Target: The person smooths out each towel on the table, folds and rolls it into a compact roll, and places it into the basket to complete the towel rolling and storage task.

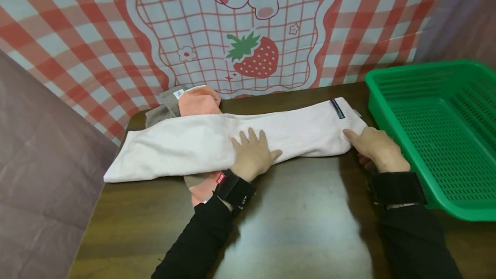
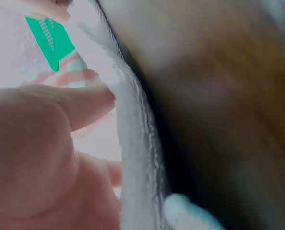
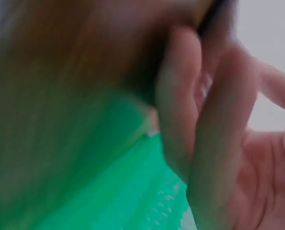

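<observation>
A long folded white towel (image 1: 186, 145) stretches across the table, with a small dark label near its right end. Spread fingers of my left hand (image 1: 253, 152) rest flat on the towel's middle. At the right end, my right hand (image 1: 373, 145) grips the towel's edge, thumb on top and the other fingers curled below. The right wrist view shows those bent fingers (image 3: 221, 115) close up. Under the white towel lies a coral and grey-brown cloth (image 1: 199, 100), poking out behind and in front; its middle is covered.
A green plastic basket (image 1: 410, 162) with slotted walls stands at the right, close beside my right hand. Behind the wooden table (image 1: 302, 218) hangs a checked cloth (image 1: 368, 25) with strawberries. The table's left edge runs near the towel's left end.
</observation>
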`<state>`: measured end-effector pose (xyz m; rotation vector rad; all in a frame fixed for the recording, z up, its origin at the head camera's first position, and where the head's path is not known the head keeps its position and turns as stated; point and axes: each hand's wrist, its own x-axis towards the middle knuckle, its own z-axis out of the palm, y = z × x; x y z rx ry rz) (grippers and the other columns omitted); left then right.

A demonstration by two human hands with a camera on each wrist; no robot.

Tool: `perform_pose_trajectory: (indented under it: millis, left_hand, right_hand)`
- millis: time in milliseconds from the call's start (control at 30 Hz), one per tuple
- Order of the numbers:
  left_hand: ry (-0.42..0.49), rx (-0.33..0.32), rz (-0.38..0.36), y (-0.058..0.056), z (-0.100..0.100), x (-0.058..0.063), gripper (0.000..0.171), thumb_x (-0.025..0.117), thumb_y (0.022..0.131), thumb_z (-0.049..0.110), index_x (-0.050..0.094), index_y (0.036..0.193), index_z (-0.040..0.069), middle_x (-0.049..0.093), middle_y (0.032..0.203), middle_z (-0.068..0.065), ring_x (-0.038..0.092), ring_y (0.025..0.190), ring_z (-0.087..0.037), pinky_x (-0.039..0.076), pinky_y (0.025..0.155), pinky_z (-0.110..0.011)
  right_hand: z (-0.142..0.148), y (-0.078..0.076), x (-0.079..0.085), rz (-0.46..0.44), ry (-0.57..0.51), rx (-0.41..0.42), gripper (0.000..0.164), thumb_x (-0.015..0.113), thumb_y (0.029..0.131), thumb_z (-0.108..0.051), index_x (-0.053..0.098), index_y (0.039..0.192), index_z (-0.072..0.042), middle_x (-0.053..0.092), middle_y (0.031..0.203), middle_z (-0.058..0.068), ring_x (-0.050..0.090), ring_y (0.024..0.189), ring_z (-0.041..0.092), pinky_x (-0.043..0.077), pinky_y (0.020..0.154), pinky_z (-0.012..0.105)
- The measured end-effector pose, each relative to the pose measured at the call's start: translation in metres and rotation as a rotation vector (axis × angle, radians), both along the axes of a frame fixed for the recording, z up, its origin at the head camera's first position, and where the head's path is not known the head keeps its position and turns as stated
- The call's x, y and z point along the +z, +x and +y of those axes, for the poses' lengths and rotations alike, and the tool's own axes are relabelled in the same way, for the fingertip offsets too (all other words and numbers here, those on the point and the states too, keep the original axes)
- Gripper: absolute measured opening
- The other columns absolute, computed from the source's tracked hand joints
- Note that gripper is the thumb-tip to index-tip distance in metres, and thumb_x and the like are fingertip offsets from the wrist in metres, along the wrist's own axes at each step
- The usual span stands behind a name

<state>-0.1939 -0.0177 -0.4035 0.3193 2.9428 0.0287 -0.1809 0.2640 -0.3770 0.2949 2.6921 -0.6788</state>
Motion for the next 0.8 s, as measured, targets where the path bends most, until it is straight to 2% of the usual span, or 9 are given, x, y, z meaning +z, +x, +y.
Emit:
perform_pose_trajectory:
  millis: [200,267,333,400,467,567,633,700,800]
  left_hand:
    - [-0.028,-0.207,-0.054,0.011,0.014,0.0,0.059,0.036,0.106,0.033,0.021,0.159,0.014,0.017,0.165,-0.015,0.016,0.151,-0.039,0.017,0.121,-0.052]
    - [-0.029,-0.227,-0.062,0.013,0.018,0.0,0.057,0.035,0.106,0.03,0.021,0.159,0.015,0.016,0.165,-0.014,0.016,0.151,-0.038,0.018,0.121,-0.052]
    - [-0.023,-0.207,-0.073,0.014,0.019,0.001,0.059,0.035,0.106,0.035,0.021,0.159,0.015,0.016,0.166,-0.012,0.015,0.151,-0.037,0.017,0.121,-0.053]
    - [-0.008,-0.164,-0.087,0.014,0.015,0.003,0.062,0.034,0.106,0.044,0.021,0.159,0.015,0.015,0.166,-0.012,0.014,0.151,-0.037,0.015,0.121,-0.053]
    - [0.012,-0.118,-0.09,0.017,0.007,0.004,0.072,0.034,0.103,0.056,0.022,0.159,0.012,0.017,0.165,-0.013,0.015,0.151,-0.036,0.014,0.121,-0.053]
    - [0.019,-0.059,-0.076,0.023,-0.014,0.007,0.09,0.04,0.095,0.069,0.023,0.157,0.006,0.02,0.164,-0.017,0.016,0.151,-0.038,0.012,0.121,-0.052]
    - [-0.002,-0.033,-0.038,0.028,-0.031,0.008,0.093,0.047,0.093,0.067,0.024,0.156,0.003,0.022,0.162,-0.019,0.017,0.151,-0.037,0.011,0.122,-0.051]
    - [-0.017,-0.024,0.007,0.032,-0.045,0.009,0.089,0.055,0.095,0.057,0.024,0.155,-0.001,0.024,0.162,-0.02,0.019,0.151,-0.036,0.01,0.122,-0.05]
    - [0.014,-0.022,0.079,0.035,-0.054,0.009,0.08,0.062,0.096,0.038,0.025,0.154,-0.003,0.025,0.161,-0.02,0.02,0.151,-0.035,0.01,0.123,-0.049]
  right_hand:
    - [-0.005,-0.008,-0.002,0.267,0.031,-0.026,0.048,0.042,0.102,-0.038,0.053,0.08,0.003,0.053,0.069,0.018,0.054,0.063,0.033,0.04,0.05,0.038]
    - [-0.006,-0.011,0.0,0.332,-0.015,-0.038,0.043,0.039,0.102,-0.034,0.051,0.085,0.004,0.049,0.076,0.019,0.05,0.069,0.035,0.038,0.054,0.038]
    - [-0.008,-0.012,0.002,0.38,-0.102,-0.069,0.042,0.036,0.101,-0.032,0.051,0.092,0.006,0.05,0.082,0.021,0.048,0.072,0.033,0.038,0.057,0.036]
    - [-0.01,-0.012,0.007,0.409,-0.294,-0.111,0.045,0.034,0.101,-0.029,0.053,0.109,0.011,0.052,0.094,0.019,0.053,0.075,0.021,0.045,0.06,0.03]
    - [-0.01,-0.009,0.012,0.427,-0.59,-0.165,0.05,0.031,0.101,-0.024,0.047,0.131,0.013,0.053,0.107,0.017,0.058,0.08,0.009,0.052,0.064,0.023]
    - [-0.015,-0.001,0.025,0.401,-1.063,-0.209,0.06,0.03,0.105,-0.025,0.018,0.153,0.008,0.046,0.126,0.008,0.059,0.099,0.0,0.053,0.081,0.019]
    - [-0.019,0.005,0.037,0.397,-1.291,-0.187,0.062,0.033,0.107,-0.028,0.008,0.157,-0.001,0.04,0.139,0.006,0.052,0.121,0.007,0.047,0.099,0.026]
    - [-0.024,0.011,0.048,0.426,-1.422,-0.131,0.061,0.034,0.108,-0.032,0.009,0.158,-0.009,0.031,0.149,0.004,0.038,0.135,0.015,0.033,0.113,0.035]
    - [-0.024,0.017,0.06,0.511,-1.609,-0.089,0.049,0.035,0.108,-0.027,0.019,0.151,-0.01,0.025,0.153,0.004,0.027,0.141,0.018,0.015,0.119,0.041]
